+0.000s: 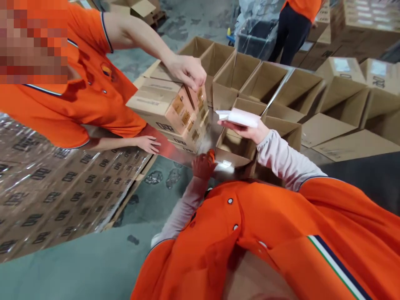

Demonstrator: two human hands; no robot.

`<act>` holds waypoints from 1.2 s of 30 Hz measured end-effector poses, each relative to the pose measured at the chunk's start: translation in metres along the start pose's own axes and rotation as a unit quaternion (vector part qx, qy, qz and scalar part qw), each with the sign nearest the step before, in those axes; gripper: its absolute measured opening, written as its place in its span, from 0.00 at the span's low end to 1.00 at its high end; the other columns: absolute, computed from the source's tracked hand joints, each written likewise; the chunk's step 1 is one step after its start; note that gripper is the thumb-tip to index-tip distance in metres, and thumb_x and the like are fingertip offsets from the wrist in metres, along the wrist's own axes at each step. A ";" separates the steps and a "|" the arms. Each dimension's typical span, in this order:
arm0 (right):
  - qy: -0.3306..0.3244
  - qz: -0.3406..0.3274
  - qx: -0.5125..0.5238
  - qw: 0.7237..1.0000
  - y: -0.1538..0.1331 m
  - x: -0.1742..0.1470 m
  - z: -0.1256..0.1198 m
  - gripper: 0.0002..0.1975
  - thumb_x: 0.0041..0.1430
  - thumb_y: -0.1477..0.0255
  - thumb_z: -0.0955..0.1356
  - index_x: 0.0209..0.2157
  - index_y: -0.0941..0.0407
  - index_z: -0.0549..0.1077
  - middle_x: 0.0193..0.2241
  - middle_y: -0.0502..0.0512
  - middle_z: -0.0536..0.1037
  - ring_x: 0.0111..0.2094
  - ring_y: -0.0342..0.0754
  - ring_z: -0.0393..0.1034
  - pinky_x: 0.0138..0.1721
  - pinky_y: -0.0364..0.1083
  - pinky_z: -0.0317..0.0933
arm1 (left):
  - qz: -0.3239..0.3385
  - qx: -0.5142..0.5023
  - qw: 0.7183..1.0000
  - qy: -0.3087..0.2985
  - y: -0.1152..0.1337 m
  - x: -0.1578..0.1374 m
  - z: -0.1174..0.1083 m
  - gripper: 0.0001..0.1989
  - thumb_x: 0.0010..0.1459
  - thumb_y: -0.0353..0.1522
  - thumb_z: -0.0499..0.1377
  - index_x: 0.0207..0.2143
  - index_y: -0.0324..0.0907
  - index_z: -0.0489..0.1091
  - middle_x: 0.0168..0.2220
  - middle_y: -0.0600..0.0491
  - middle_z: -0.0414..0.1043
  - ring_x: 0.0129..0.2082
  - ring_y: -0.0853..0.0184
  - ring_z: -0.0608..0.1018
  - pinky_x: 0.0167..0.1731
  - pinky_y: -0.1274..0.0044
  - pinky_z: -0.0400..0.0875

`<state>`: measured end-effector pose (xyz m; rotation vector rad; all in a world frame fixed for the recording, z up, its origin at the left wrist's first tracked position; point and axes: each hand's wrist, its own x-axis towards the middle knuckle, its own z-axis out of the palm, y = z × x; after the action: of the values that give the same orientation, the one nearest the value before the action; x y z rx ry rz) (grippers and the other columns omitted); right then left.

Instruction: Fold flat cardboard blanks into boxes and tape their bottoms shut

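My right hand [261, 132] is turned palm up and holds a stack of white paper sheets [242, 117], its loose end pointing left. Below the stack stands an open cardboard box [236, 143] with something inside that I cannot make out. My left hand [202, 166] is curled at the metal table's near edge, closed around a small orange thing [212, 156] whose kind is unclear. A white label [227, 163] lies just right of it. In front of my left hand stand stacked closed cartons [175, 112], with a co-worker's hand [189, 71] on top.
Open empty cardboard boxes [264, 81] stand in rows along the table. At left, the co-worker's other hand [148, 144] rests near a film-wrapped pallet of cartons [62, 183]. Behind are a grey bin [256, 41], another person [290, 29] and stacked cartons [362, 21].
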<state>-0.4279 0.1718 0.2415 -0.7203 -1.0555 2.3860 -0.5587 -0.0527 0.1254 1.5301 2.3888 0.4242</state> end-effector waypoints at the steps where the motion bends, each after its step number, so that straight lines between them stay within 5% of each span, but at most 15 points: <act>1: 0.017 0.043 0.006 0.999 0.000 -0.004 0.004 0.09 0.60 0.77 0.63 0.41 0.58 0.72 0.36 0.58 0.84 0.41 0.51 0.82 0.53 0.50 0.78 | 0.028 -0.038 0.996 0.078 0.005 0.005 -0.018 0.39 0.63 0.43 0.69 0.68 0.29 0.66 0.62 0.32 0.72 0.62 0.48 0.72 0.64 0.58 0.63; 3: 0.041 0.124 0.013 0.991 0.003 -0.014 0.015 0.13 0.63 0.81 0.59 0.44 0.61 0.72 0.36 0.60 0.83 0.40 0.49 0.81 0.50 0.47 0.78 | 0.137 -0.116 0.958 0.222 0.020 0.018 -0.057 0.45 0.56 0.53 0.72 0.66 0.33 0.69 0.63 0.31 0.72 0.63 0.46 0.72 0.67 0.60 0.63; 6: 0.012 0.214 -0.004 0.977 0.009 -0.030 0.026 0.19 0.73 0.78 0.53 0.47 0.63 0.73 0.36 0.62 0.83 0.37 0.47 0.80 0.43 0.45 0.77 | 0.282 -0.224 0.899 0.249 0.046 0.041 -0.102 0.31 0.61 0.56 0.65 0.51 0.39 0.79 0.51 0.39 0.81 0.53 0.51 0.80 0.59 0.63 0.72; 9: -0.059 0.307 -0.132 0.941 0.013 -0.039 0.014 0.39 0.79 0.52 0.47 0.41 0.63 0.78 0.26 0.63 0.79 0.26 0.49 0.75 0.27 0.44 0.71 | 0.205 -0.375 0.875 0.226 0.060 0.057 -0.123 0.26 0.65 0.55 0.62 0.37 0.41 0.80 0.33 0.49 0.80 0.35 0.61 0.81 0.42 0.70 0.77; 11: -0.043 0.269 -0.240 0.932 0.017 -0.041 -0.002 0.49 0.72 0.37 0.48 0.32 0.62 0.79 0.17 0.59 0.71 0.19 0.46 0.66 0.22 0.43 0.63 | 0.126 -0.478 0.841 0.220 0.061 0.064 -0.126 0.27 0.61 0.56 0.66 0.37 0.40 0.81 0.32 0.50 0.80 0.33 0.63 0.81 0.35 0.74 0.76; 13: 0.001 0.150 -0.263 0.953 0.023 -0.042 -0.012 0.48 0.68 0.33 0.52 0.28 0.60 0.79 0.15 0.56 0.69 0.20 0.44 0.65 0.23 0.42 0.63 | 0.086 -0.554 0.805 0.194 0.058 0.070 -0.123 0.27 0.56 0.56 0.70 0.37 0.40 0.81 0.32 0.51 0.81 0.31 0.64 0.80 0.32 0.76 0.75; 15: 0.001 0.053 -0.206 0.977 0.030 -0.044 -0.011 0.43 0.66 0.33 0.59 0.31 0.59 0.80 0.22 0.58 0.76 0.27 0.46 0.73 0.31 0.43 0.69 | 0.058 -0.598 0.783 0.161 0.056 0.074 -0.117 0.27 0.52 0.56 0.72 0.34 0.40 0.81 0.31 0.51 0.81 0.30 0.65 0.80 0.29 0.77 0.73; 18: -0.051 -0.008 -0.122 0.991 0.038 -0.048 0.004 0.30 0.57 0.42 0.74 0.39 0.58 0.81 0.37 0.59 0.83 0.41 0.51 0.79 0.43 0.47 0.74 | 0.031 -0.623 0.771 0.126 0.057 0.079 -0.104 0.27 0.48 0.54 0.74 0.34 0.39 0.81 0.30 0.50 0.81 0.28 0.66 0.79 0.27 0.77 0.72; 24: -0.040 -0.008 -0.098 0.994 0.043 -0.051 0.013 0.18 0.52 0.60 0.78 0.41 0.57 0.79 0.40 0.56 0.84 0.41 0.52 0.79 0.41 0.48 0.74 | 0.002 -0.625 0.768 0.140 0.059 0.082 -0.089 0.26 0.47 0.52 0.76 0.32 0.38 0.81 0.28 0.51 0.79 0.26 0.67 0.77 0.27 0.77 0.71; 36: -0.028 -0.024 -0.119 0.992 0.046 -0.051 0.009 0.22 0.49 0.56 0.79 0.39 0.56 0.79 0.38 0.55 0.84 0.36 0.50 0.77 0.40 0.47 0.72 | -0.015 -0.662 0.742 0.105 0.056 0.085 -0.083 0.24 0.48 0.49 0.76 0.36 0.38 0.80 0.31 0.50 0.81 0.32 0.62 0.82 0.32 0.75 0.74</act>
<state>-0.4019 0.1101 0.2259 -0.7012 -1.3832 2.2742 -0.5782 0.0388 0.2175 0.7036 1.3813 1.8197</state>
